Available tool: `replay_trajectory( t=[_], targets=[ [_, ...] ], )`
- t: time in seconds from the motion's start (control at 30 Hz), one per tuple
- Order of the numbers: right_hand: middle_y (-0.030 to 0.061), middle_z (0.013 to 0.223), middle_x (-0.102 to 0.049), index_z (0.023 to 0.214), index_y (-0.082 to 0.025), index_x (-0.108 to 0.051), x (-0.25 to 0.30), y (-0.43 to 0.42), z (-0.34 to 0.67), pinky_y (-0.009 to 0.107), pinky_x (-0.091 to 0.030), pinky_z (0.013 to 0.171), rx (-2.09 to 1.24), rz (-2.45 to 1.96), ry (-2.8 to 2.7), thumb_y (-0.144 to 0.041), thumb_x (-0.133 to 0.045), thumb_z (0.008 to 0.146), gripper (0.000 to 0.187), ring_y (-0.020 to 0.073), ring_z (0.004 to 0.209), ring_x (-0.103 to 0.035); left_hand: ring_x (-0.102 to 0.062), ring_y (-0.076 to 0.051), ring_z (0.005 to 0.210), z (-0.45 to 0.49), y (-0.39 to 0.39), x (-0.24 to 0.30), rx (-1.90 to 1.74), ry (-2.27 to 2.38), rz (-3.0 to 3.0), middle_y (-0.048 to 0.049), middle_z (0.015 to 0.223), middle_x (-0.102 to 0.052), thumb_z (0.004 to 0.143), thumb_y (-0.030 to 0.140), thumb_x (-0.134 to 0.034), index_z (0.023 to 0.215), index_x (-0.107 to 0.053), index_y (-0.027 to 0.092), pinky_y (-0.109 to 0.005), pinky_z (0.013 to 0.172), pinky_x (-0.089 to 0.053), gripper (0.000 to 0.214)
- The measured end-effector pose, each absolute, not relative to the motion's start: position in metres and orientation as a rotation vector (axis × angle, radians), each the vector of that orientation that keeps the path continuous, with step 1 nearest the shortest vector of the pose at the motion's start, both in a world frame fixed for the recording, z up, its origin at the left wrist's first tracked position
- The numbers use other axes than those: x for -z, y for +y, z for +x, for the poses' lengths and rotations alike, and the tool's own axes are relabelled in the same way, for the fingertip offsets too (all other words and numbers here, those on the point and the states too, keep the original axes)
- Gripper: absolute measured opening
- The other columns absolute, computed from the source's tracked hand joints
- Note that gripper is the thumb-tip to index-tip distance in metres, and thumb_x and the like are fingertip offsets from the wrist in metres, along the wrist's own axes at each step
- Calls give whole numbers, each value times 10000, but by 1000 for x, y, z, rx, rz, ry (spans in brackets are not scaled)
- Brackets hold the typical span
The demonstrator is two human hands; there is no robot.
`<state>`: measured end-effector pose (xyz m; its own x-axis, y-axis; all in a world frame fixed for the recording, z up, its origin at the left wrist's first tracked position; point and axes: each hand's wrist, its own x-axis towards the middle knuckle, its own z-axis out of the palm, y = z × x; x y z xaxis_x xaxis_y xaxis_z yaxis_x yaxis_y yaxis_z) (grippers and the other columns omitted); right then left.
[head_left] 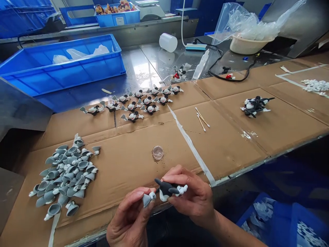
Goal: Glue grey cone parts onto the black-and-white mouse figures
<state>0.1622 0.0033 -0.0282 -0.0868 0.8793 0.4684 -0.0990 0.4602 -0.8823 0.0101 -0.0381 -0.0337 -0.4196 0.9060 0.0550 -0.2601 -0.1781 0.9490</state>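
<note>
Left hand (130, 219) curled, pinching the grey cone end of a small black-and-white mouse figure (167, 189); right hand (192, 197) closed on its body, both just over the front edge of a cardboard sheet (226, 151). Just ahead, a clear round pot (157, 153); farther left, a heap of grey-and-white figures (64, 175).

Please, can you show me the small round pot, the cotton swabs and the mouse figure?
small round pot (157, 152), head view, its top
cotton swabs (202, 117), head view, a stick
mouse figure (166, 189), head view, its black body
</note>
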Motion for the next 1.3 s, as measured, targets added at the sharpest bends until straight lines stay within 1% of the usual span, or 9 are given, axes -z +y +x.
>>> replay_trajectory(
  t=[0.27, 0.43, 0.63, 0.7, 0.77, 0.9, 1.03, 1.2, 1.3],
  targets=[
    [65, 948, -754, 1187, -270, -748, 27, 4, 163, 336, -589, 735, -960, -713, -1409, -255, -751, 898, 289, 206, 821, -692, -777, -153, 824, 8, -38, 32, -1682, 1166, 784, 34, 889, -812, 703, 165, -910, 848, -799, 305, -228, 864, -616, 230],
    [67, 908, -740, 1161, -269, -762, 26, 3, 163, 342, -582, 711, -987, -700, -1337, -300, -745, 910, 254, 209, 806, -688, -785, -164, 807, -3, -36, 33, -1562, 1064, 653, 41, 869, -810, 675, 181, -931, 819, -791, 322, -231, 824, -626, 245],
    [61, 882, -734, 1129, -271, -776, 26, 4, 162, 332, -569, 682, -1017, -701, -1271, -281, -754, 898, 232, 203, 790, -679, -755, -97, 700, 1, -32, 18, -1560, 1129, 357, 83, 759, -769, 493, 205, -1014, 706, -760, 288, -123, 761, -589, 342],
    [61, 892, -730, 1133, -272, -776, 28, 4, 161, 327, -561, 671, -1027, -698, -1262, -295, -754, 901, 234, 198, 784, -672, -749, -82, 687, 1, -33, 16, -1553, 1141, 315, 88, 756, -763, 473, 204, -1021, 702, -759, 286, -99, 756, -576, 357],
    [63, 903, -728, 1144, -270, -772, 28, 4, 161, 327, -558, 671, -1038, -687, -1257, -303, -752, 905, 242, 195, 783, -669, -753, -83, 686, -3, -33, 20, -1534, 1110, 363, 83, 765, -765, 509, 200, -1011, 721, -769, 298, -96, 750, -577, 336],
    [63, 901, -725, 1159, -255, -764, 29, 4, 162, 329, -558, 692, -1029, -649, -1254, -314, -740, 921, 246, 190, 791, -661, -773, -114, 738, -19, -34, 37, -1500, 1009, 603, 57, 817, -780, 645, 181, -950, 813, -793, 330, -140, 760, -603, 274],
    [67, 902, -726, 1155, -239, -762, 29, 4, 162, 333, -557, 717, -1005, -635, -1266, -302, -740, 922, 242, 194, 810, -660, -779, -136, 760, -25, -33, 47, -1513, 972, 701, 45, 844, -789, 675, 166, -930, 862, -796, 335, -173, 763, -618, 285],
    [59, 923, -718, 1162, -247, -756, 32, 3, 164, 321, -549, 744, -1019, -645, -1281, -283, -744, 916, 249, 187, 831, -662, -779, -166, 807, -16, -35, 46, -1546, 1005, 823, -7, 903, -802, 735, 128, -881, 922, -794, 272, -246, 817, -634, 251],
    [59, 943, -720, 1175, -251, -749, 33, 3, 164, 322, -550, 756, -1013, -647, -1306, -269, -744, 914, 262, 187, 843, -667, -768, -155, 852, -7, -37, 46, -1627, 1081, 997, -15, 941, -801, 772, 90, -840, 960, -780, 227, -230, 836, -629, 241]
  ],
)
